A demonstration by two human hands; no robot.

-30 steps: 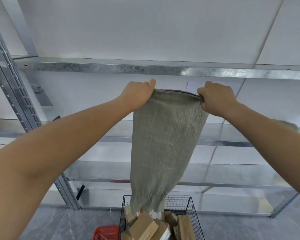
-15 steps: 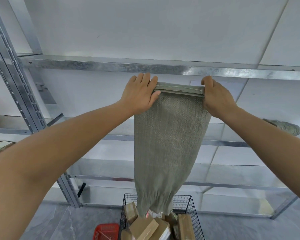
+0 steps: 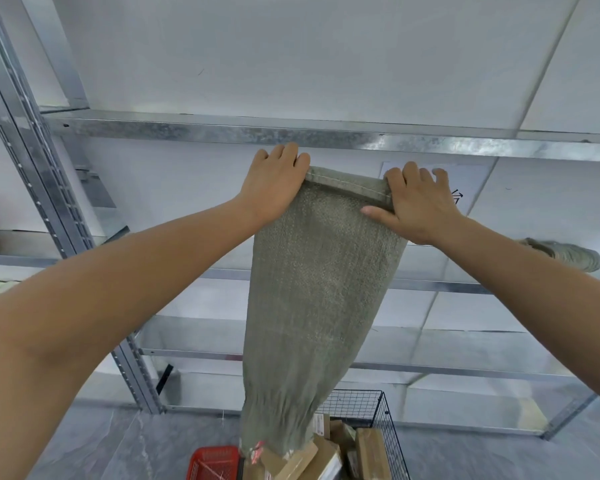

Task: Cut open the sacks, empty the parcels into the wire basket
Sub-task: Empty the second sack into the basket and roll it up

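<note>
A grey-green woven sack (image 3: 319, 289) hangs upside down, its stitched bottom seam held up high and its open mouth down over the black wire basket (image 3: 392, 431). My left hand (image 3: 274, 185) holds the seam's left corner, fingers over the top. My right hand (image 3: 416, 202) holds the right corner, thumb pressed on the front of the cloth. Brown cardboard parcels (image 3: 371, 448) lie piled in the basket under the sack's mouth.
Galvanised metal shelving (image 3: 291, 133) stands right behind the sack, with an upright post (image 3: 49, 202) at left. Another folded sack (image 3: 565, 254) lies on a shelf at right. A red plastic basket (image 3: 213, 464) sits on the grey floor beside the wire basket.
Both hands went from clenched fists on the seam to looser holds with fingers over the top. The sack has shifted slightly left and lower in view.
</note>
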